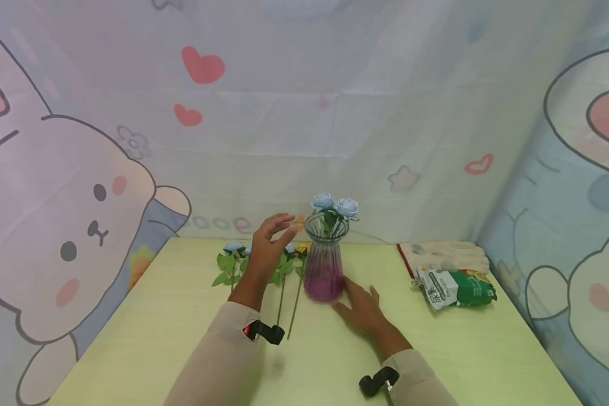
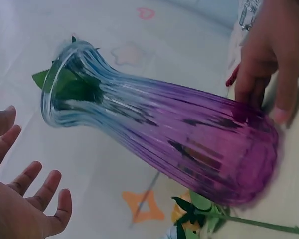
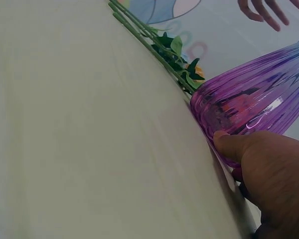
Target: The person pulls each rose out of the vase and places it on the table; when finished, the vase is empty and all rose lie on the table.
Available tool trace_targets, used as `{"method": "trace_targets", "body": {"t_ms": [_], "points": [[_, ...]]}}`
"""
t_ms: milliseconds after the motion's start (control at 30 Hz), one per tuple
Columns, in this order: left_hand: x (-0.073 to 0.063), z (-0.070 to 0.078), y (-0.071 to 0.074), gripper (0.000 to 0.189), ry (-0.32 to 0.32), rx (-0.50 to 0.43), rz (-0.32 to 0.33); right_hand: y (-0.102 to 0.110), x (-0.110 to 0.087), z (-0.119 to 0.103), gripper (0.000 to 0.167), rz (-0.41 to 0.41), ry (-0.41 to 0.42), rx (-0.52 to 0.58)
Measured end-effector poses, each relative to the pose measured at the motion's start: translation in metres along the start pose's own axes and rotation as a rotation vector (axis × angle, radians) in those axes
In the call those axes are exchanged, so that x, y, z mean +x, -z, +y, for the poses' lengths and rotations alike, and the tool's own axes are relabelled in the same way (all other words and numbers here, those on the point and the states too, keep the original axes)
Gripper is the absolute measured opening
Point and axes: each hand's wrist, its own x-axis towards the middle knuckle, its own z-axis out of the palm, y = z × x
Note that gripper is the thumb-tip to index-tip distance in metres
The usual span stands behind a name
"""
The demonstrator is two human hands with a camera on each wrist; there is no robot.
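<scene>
A ribbed glass vase (image 1: 325, 270), clear blue at the rim and purple at the base, stands upright on the table. Two pale blue roses (image 1: 335, 206) rise above its mouth. My right hand (image 1: 362, 307) is low at the vase's right side, thumb and fingers touching the purple base (image 3: 224, 112). To the left of the neck, my left hand (image 1: 271, 242) is raised with its fingers spread and slightly bent, apart from the glass and holding nothing. In the left wrist view, green leaves (image 2: 65, 84) show inside the vase's flared mouth.
Left of the vase, blue roses (image 1: 233, 246) and a yellow rose (image 1: 302, 247) lie on the table (image 1: 142, 338), partly hidden by my left arm. At the right are pale gloves (image 1: 451, 255) and a green-and-white packet (image 1: 457, 288). A printed cloth backdrop (image 1: 294, 129) closes the back.
</scene>
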Motion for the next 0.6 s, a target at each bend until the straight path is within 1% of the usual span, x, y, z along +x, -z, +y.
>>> {"method": "trace_targets", "body": {"t_ms": [100, 200, 333, 433, 500, 600], "points": [[0.008, 0.009, -0.007, 0.041, 0.009, 0.016, -0.030, 0.002, -0.001, -0.003, 0.075, 0.002, 0.002, 0.007], [0.015, 0.014, -0.014, 0.039, 0.002, 0.053, -0.064, 0.004, -0.002, -0.007, 0.074, 0.004, -0.001, 0.031], [0.020, 0.020, -0.021, 0.038, 0.007, 0.099, -0.105, 0.006, -0.003, -0.010, 0.074, -0.003, -0.006, 0.038], [0.021, 0.025, -0.026, 0.036, 0.028, 0.137, -0.106, 0.006, -0.003, -0.009, 0.074, -0.008, -0.011, 0.035], [0.022, 0.028, -0.028, 0.036, 0.032, 0.165, -0.100, 0.005, -0.003, -0.009, 0.073, -0.006, -0.013, 0.036], [0.024, 0.034, -0.032, 0.035, 0.038, 0.190, -0.107, 0.005, -0.002, -0.009, 0.073, -0.002, -0.012, 0.032]]}}
